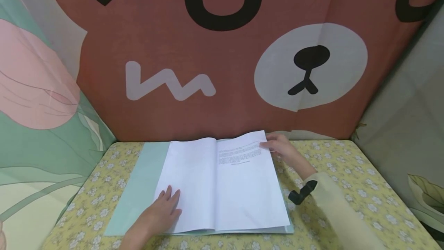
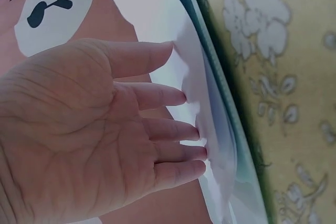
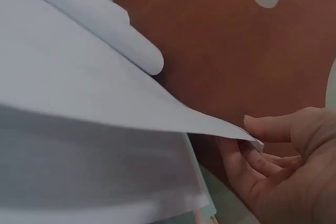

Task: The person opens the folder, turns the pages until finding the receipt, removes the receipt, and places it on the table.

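Observation:
A pale green folder [image 1: 138, 188] lies spread on the table with white paper sheets opened inside it. The left page [image 1: 194, 180] looks blank, while the right page [image 1: 246, 196] carries a short block of small print near its top. My left hand [image 1: 157, 213] rests with extended fingers on the lower left of the blank page; its fingertips [image 2: 191, 129] touch the paper in the left wrist view. At the top right corner, my right hand [image 1: 281, 147] pinches the right page between thumb and fingers. In the right wrist view that page [image 3: 105, 87] is lifted above the sheets underneath.
A yellow floral cloth [image 1: 354, 188] covers the table. Behind it hangs a brown cloth backdrop [image 1: 225, 115] with a cartoon bear face, close to the folder's far edge. Patterned side cloths [image 1: 38, 157] flank the table. A black strap [image 1: 301, 193] is on the right sleeve.

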`<action>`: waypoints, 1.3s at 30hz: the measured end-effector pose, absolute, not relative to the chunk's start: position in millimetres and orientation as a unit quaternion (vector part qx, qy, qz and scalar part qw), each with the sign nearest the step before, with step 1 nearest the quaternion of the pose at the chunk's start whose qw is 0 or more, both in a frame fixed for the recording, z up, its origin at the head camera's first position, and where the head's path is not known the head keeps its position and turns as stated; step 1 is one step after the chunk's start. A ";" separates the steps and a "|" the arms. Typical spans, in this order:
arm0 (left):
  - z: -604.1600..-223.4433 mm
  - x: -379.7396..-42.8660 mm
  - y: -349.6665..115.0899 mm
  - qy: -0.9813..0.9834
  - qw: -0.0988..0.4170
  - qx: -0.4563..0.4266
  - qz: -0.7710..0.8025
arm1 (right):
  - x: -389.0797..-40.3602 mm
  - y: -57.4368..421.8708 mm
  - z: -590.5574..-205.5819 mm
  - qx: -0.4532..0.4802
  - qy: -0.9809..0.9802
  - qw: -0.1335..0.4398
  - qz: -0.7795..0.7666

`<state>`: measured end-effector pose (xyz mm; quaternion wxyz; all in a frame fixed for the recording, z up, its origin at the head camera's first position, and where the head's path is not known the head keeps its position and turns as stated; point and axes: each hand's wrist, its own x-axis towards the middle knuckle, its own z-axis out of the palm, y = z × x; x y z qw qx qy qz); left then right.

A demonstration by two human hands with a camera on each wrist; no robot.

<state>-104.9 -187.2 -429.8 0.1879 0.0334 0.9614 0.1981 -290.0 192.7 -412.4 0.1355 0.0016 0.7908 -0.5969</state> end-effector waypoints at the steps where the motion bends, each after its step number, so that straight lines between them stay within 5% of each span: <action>1: -429.2 -105.0 -186.7 0.961 0.189 0.030 0.197 | -289.4 192.8 -410.9 -0.004 0.784 0.141 -0.605; 11: -422.7 -106.2 -182.9 0.968 0.170 0.038 0.181 | -288.4 184.3 -391.4 -0.011 0.726 0.198 -0.659; 20: -411.7 -101.8 -176.4 0.970 0.072 0.080 0.217 | -290.0 168.5 -374.8 -0.003 0.667 0.219 -0.712; 39: -375.7 -104.7 -154.3 0.857 0.019 -0.006 0.515 | -286.5 125.9 -348.9 0.019 0.608 0.231 -0.760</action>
